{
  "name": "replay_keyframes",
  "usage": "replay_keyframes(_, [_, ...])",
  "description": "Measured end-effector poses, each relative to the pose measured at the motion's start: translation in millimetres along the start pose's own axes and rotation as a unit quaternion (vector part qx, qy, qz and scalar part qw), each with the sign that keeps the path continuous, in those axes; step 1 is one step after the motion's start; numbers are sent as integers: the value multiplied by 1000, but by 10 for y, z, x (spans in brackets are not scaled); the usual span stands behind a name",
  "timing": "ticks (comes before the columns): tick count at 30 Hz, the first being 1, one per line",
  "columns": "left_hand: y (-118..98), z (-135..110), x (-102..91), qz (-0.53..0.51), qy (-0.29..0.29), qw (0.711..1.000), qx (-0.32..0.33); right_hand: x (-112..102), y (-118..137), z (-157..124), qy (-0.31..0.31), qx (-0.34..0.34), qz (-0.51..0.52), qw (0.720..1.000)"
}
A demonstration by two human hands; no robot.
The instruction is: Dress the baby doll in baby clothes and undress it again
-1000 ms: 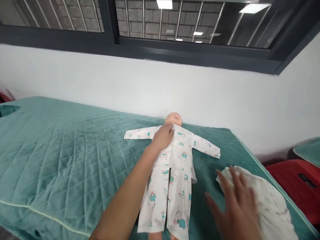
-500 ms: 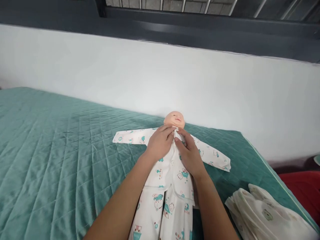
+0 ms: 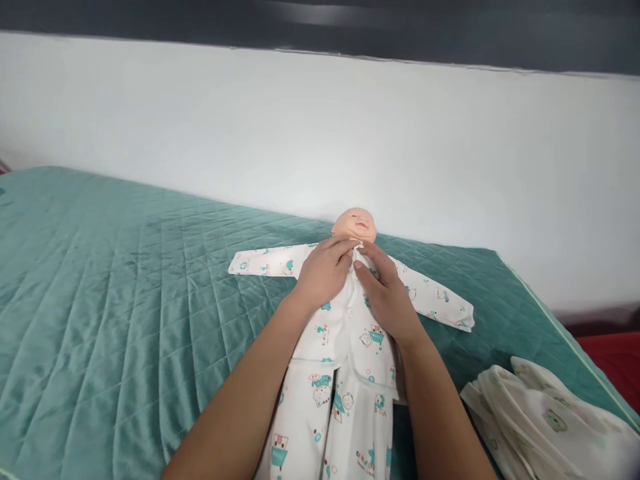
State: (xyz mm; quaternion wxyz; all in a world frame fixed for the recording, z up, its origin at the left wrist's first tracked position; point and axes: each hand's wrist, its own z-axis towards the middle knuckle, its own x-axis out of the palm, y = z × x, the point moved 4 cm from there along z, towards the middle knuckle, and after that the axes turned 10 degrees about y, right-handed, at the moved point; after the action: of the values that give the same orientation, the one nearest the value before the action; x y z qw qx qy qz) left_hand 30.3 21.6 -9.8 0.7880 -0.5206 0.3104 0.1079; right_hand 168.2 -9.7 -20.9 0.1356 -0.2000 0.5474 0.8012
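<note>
1. Far L of the doll: one printed sleeve point(image 3: 267, 261), out sideways on the cover. Thin, soft cotton, I'd guess; wt. next to nothing. Best taken nr. the cuff.
2. Left hand point(image 3: 323, 270): on the chest of the printed shirt point(image 3: 320, 333), fingers bent in at the collar. Can't tell from here if that grip is pinching fabric or just resting.
3. Middle: the doll point(image 3: 356, 225), on its back, head toward the wall, body under shirt & printed trousers point(image 3: 303, 423). Head looks smooth, prob. firm plastic/vinyl & a bit slippery. Whole thing prob. light; I'd lift w/ one hand behind head/neck, other under the hips. Clothes shd. give easily; hold the front edges by the button line, no hard tugging.
4. Right hand point(image 3: 390, 290): thumb & forefinger apart, both at the collar, opp. the left. Can't tell whether that grip has cloth caught either.
5. Surface, L to R: green quilted cover point(image 3: 125, 300), soft-looking, rippled on the L, pale piping along the R edge. Shd. have enough nap to stop the doll sliding.
6. Behind: plain white wall point(image 3: 300, 133), dark ledge point(image 3: 320, 23) across the top.
7. Far R: pale printed cloth point(image 3: 560, 413), loosely bunched, apart from the doll; beyond the edge, sth. red point(image 3: 615, 363), mostly cut off.
</note>
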Motion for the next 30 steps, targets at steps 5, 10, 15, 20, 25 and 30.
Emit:
replay_keyframes(5, [-3,10,5,8,3,1000,17,5,-6,-7,6,18,-3,1000])
replay_keyframes(10, [-14,1,-1,12,5,1000,10,8,15,-13,-22,34,14,999])
replay_keyframes(15, [-35,-21,-13,30,14,999,3,-24,25,-59,-90,134,62,985])
replay_keyframes(20, [-66,-31,-9,27,30,998,47,-32,43,-76,-102,149,90,980])
replay_keyframes(25, [-100,-47,-14,16,47,996,70,-24,-16,-59,-110,123,109,980])
replay_keyframes(30, [-124,-50,-20,-5,18,995,98,-15,-66,-113,-110,68,130,983])
